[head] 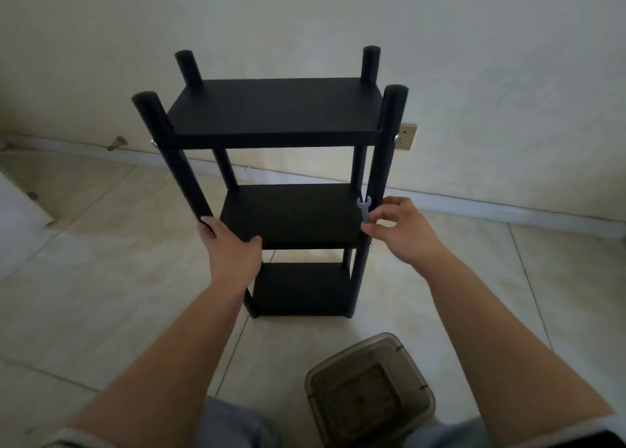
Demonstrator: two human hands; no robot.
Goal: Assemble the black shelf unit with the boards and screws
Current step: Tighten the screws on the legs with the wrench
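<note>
The black shelf unit (274,115) stands upright on the tiled floor with three boards fixed between four round posts. My left hand (230,247) grips the front left post and the front left corner of the middle board (291,213). My right hand (401,230) pinches a small grey flat wrench (364,208), held upright beside the front right post just above the middle board. Silver screw heads show on the outer sides of the front posts at the top board, one of them on the right post (395,138).
A clear lidded plastic container (371,391) sits on the floor near my knees, right of centre. A wall with a socket (406,137) runs behind the shelf. A white board edge (20,213) lies at the left. Open floor tiles surround the unit.
</note>
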